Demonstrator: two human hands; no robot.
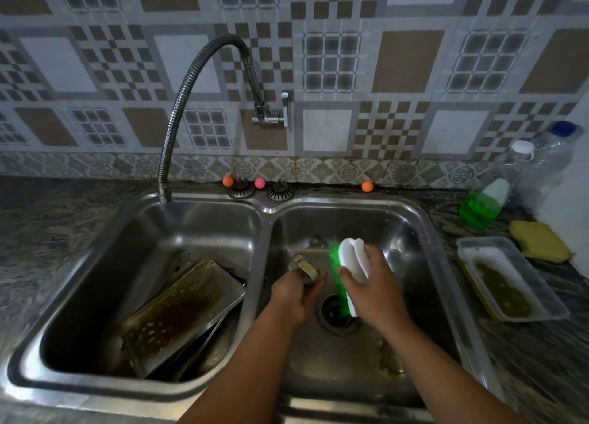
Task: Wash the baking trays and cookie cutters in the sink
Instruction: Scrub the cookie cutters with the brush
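Over the right basin of the steel double sink [266, 211], my left hand [294, 293] grips a small metal cookie cutter [302, 266] that sticks up past my fingers. Just to its right, my right hand [371, 285] holds a white scrubbing brush [352, 264] with green bristles that face the cutter and stop a little short of it. Stained baking trays [178, 312] lean stacked in the left basin, the top one browned and spotted.
The flexible tap hose [178, 104] arcs over to the left basin. On the right counter stand a green dish-soap bottle [484, 205], clear plastic bottles [541, 159], a yellow sponge [538, 240] and a plastic tray of murky liquid [510, 278]. The drain [338, 313] lies under my hands.
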